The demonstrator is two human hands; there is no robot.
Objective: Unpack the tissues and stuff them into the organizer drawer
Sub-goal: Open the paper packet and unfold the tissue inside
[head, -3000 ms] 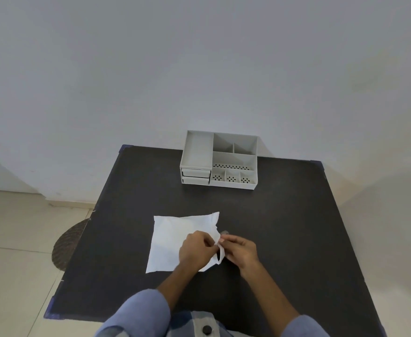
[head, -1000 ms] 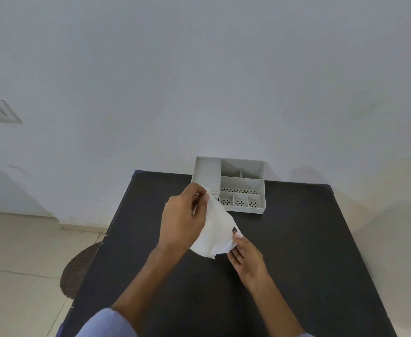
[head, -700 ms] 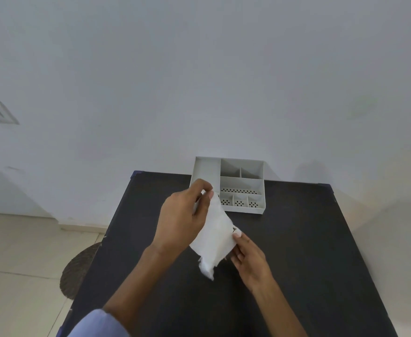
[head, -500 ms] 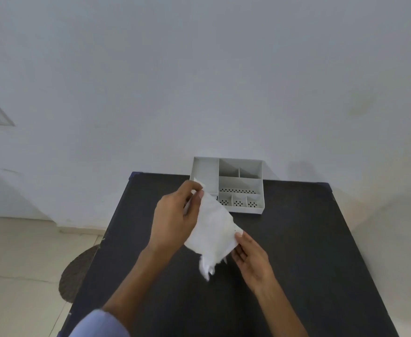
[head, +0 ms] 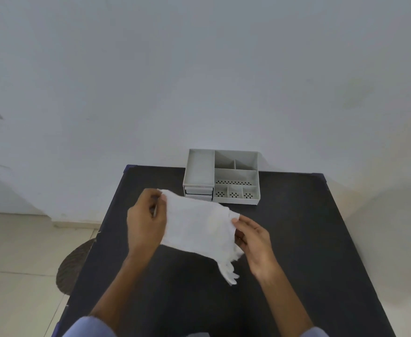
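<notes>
Pack point(head: 197, 227) held up over the table point(head: 309, 239), in front of the organizer point(head: 221, 176) and well short of it. Not touching the table surface.

Left hand point(head: 146, 222): fingers closed on the pack's upper left corner, thumb and forefinger pinching the edge. Right hand point(head: 253, 237): thumb and fingertips pinched on the pack's right end, the end nearer the organizer's front right. Both hands clamped on the pack.

Change: three seconds back the pack lay flat on the table near the front edge with both hands working one corner. It has since been lifted toward the organizer, turned, and stretched wider between the hands. The right end now looks torn open. A ragged white tuft point(head: 228, 271) hangs below that end, where half a second ago only a small bit showed.

Reading: wrapper breached, tissues starting to come out. Unpacking is under way, not finished.

Drawers point(head: 198, 193): two small fronts at the organizer's lower left, both look shut. Top compartments show nothing inside.

Judgement: still early. Tissues need pulling free, then a drawer must be opened before stuffing. Loose tuft could drop onto the table if the right pinch slackens.
</notes>
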